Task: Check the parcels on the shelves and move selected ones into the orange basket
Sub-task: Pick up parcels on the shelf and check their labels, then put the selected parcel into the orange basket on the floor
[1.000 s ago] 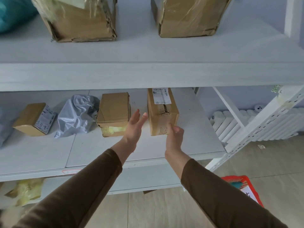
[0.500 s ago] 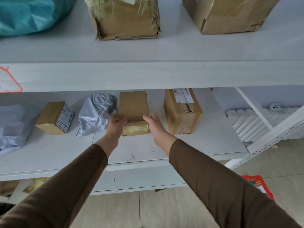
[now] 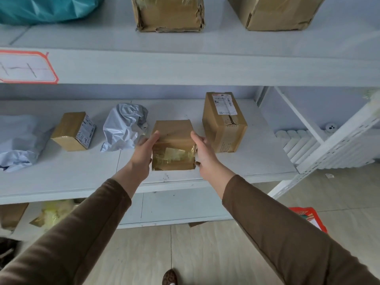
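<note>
Fingers (image 3: 153, 138) of both hands clasp a small brown cardboard box (image 3: 173, 145) by its sides on the white middle shelf (image 3: 61, 177). Left hand (image 3: 144, 153) and right hand (image 3: 204, 153) grip it; an orange basket (image 3: 308, 218) sits on the floor, lower right.

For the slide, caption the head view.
Both hands grip a taped cardboard box on the middle shelf.

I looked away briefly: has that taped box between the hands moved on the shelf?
Yes. The taped box has come toward the shelf's front edge, now forward of the labelled box beside it.
</note>
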`<state>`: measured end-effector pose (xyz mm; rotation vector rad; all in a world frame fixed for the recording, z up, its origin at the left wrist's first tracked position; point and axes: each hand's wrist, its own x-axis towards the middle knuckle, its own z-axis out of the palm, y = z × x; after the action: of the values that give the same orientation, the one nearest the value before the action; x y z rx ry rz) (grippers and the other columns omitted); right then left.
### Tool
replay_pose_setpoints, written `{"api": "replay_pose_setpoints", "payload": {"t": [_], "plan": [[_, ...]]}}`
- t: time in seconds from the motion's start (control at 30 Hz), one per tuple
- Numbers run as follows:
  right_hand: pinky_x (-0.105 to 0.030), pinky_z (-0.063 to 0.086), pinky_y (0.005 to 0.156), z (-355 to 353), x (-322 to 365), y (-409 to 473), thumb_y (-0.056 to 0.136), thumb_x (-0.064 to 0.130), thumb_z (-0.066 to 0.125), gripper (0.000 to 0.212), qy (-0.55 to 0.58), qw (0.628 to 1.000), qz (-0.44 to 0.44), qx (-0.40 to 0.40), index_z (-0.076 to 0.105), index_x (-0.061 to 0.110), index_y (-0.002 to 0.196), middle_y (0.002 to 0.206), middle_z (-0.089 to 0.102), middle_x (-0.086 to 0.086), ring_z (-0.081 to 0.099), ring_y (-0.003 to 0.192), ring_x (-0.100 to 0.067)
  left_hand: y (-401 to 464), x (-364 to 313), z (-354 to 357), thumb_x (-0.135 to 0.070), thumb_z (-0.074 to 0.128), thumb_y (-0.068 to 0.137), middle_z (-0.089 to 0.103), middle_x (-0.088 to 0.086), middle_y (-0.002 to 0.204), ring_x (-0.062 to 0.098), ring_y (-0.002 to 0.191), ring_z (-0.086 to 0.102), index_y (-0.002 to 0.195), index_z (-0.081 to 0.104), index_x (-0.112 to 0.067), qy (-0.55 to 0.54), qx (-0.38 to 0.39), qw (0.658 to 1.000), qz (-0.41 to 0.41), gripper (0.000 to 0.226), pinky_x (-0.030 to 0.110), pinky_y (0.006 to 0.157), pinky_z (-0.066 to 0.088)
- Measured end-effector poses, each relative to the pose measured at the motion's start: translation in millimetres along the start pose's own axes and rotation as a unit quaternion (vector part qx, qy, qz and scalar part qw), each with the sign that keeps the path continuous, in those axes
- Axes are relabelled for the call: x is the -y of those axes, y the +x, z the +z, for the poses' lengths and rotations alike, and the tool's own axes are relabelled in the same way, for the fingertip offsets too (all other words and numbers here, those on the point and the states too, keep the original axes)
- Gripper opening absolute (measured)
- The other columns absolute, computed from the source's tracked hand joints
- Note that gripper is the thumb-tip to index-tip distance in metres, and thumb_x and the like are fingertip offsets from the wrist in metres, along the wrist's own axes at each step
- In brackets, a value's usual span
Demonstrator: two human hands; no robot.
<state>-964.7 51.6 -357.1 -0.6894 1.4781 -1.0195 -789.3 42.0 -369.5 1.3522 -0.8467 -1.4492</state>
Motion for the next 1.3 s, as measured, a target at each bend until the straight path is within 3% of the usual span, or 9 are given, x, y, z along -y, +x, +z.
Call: {"api": "replay_pose_setpoints", "payload": {"t": [0.17, 0.37, 0.53, 0.63, 0.73, 0.9, 1.07, 1.2, 1.3], "plan": [[-0.048, 0.030, 0.117, -25.8, -8.3, -41.8, 0.082, 0.063, 0.073, 0.050, 0.105, 0.993, 0.031, 0.044, 0.055, 0.035, 0.120, 0.127, 0.052, 0.012, 0.046, 0.120, -0.013, -65.0, -7.6, 8.7, -0.065, 0.071, 0.083, 0.064, -0.001, 0.130, 0.022, 0.124, 0.061, 0.143, 0.054, -0.025, -0.053, 0.026, 0.998, -0.015, 0.074, 0.049, 0.100, 0.056], [-0.044, 0.051, 0.094, -65.6, -40.7, -84.0, 0.090, 0.037, 0.057, 0.053, 0.244, 0.967, 0.017, 0.076, 0.063, 0.014, 0.137, 0.132, 0.070, -0.011, 0.068, 0.117, -0.029, -146.8, 9.8, 33.7, -0.051, 0.073, 0.089, 0.064, 0.005, 0.129, 0.026, 0.119, 0.065, 0.124, 0.055, -0.024, 0.057, 0.021, 0.986, 0.157, 0.048, 0.041, 0.098, 0.056], [-0.053, 0.046, 0.110, -89.8, -61.6, -107.0, 0.091, 0.032, 0.055, 0.055, 0.324, 0.942, 0.026, 0.083, 0.060, 0.007, 0.139, 0.130, 0.070, -0.018, 0.066, 0.118, -0.036, -197.4, 36.5, 49.6, -0.066, 0.066, 0.081, 0.039, -0.005, 0.146, 0.017, 0.137, 0.034, 0.139, 0.045, -0.022, 0.314, -0.014, 0.883, 0.348, 0.075, 0.031, 0.113, 0.032], [-0.052, 0.046, 0.111, -99.2, -66.6, -122.7, 0.091, 0.032, 0.057, 0.050, 0.328, 0.941, -0.006, 0.088, 0.063, 0.007, 0.135, 0.133, 0.067, -0.020, 0.063, 0.125, -0.038, -216.7, 46.9, 54.1, -0.058, 0.067, 0.081, 0.036, -0.005, 0.149, 0.016, 0.140, 0.032, 0.138, 0.043, -0.022, 0.287, 0.004, 0.897, 0.336, 0.072, 0.030, 0.113, 0.032], [-0.043, 0.049, 0.103, -101.6, -64.0, -143.3, 0.095, 0.025, 0.055, 0.033, 0.276, 0.952, -0.083, 0.102, 0.068, 0.020, 0.125, 0.124, 0.073, -0.007, 0.065, 0.117, -0.028, -221.0, 51.4, 48.6, -0.030, 0.066, 0.080, 0.047, -0.004, 0.143, 0.021, 0.135, 0.047, 0.135, 0.043, -0.025, 0.145, 0.027, 0.960, 0.237, 0.060, 0.039, 0.107, 0.048], [-0.031, 0.047, 0.104, -95.8, -64.0, -174.0, 0.090, 0.036, 0.069, 0.043, 0.005, 0.959, -0.262, 0.113, 0.061, 0.042, 0.131, 0.135, 0.063, 0.019, 0.056, 0.129, -0.006, -206.0, 50.3, 21.2, 0.013, 0.042, 0.089, 0.058, 0.009, 0.113, 0.023, 0.096, 0.054, 0.126, 0.049, -0.010, -0.021, -0.003, 0.993, 0.117, 0.045, 0.023, 0.066, 0.050], [-0.048, 0.029, 0.124, -81.5, -86.6, -182.8, 0.086, 0.046, 0.075, 0.055, -0.157, 0.911, -0.375, 0.069, 0.055, 0.051, 0.137, 0.167, 0.018, 0.014, 0.015, 0.154, -0.005, -191.6, 63.8, -0.1, 0.014, 0.040, 0.087, 0.062, 0.015, 0.106, 0.027, 0.096, 0.050, 0.124, 0.051, -0.009, -0.031, 0.005, 0.998, 0.055, 0.045, 0.038, 0.078, 0.043], [-0.035, 0.015, 0.123, -84.1, -91.8, -183.7, 0.086, 0.034, 0.078, 0.100, -0.238, 0.873, -0.417, 0.085, 0.013, 0.042, 0.162, 0.171, -0.014, 0.015, -0.003, 0.157, -0.005, -188.4, 57.1, -6.7, 0.006, 0.049, 0.069, 0.061, 0.011, 0.104, 0.024, 0.097, 0.054, 0.113, 0.051, -0.020, 0.003, -0.004, 0.993, 0.120, 0.050, 0.038, 0.083, 0.045], [-0.030, 0.012, 0.123, -96.2, -92.1, -175.6, 0.085, 0.033, 0.078, 0.123, -0.318, 0.847, -0.415, 0.102, -0.021, 0.036, 0.159, 0.168, -0.026, 0.015, -0.009, 0.157, -0.004, -184.6, 50.0, -9.2, 0.020, 0.052, 0.085, 0.060, 0.006, 0.113, 0.015, 0.101, 0.060, 0.122, 0.049, -0.025, 0.082, -0.008, 0.975, 0.207, 0.058, 0.035, 0.091, 0.054]]}}
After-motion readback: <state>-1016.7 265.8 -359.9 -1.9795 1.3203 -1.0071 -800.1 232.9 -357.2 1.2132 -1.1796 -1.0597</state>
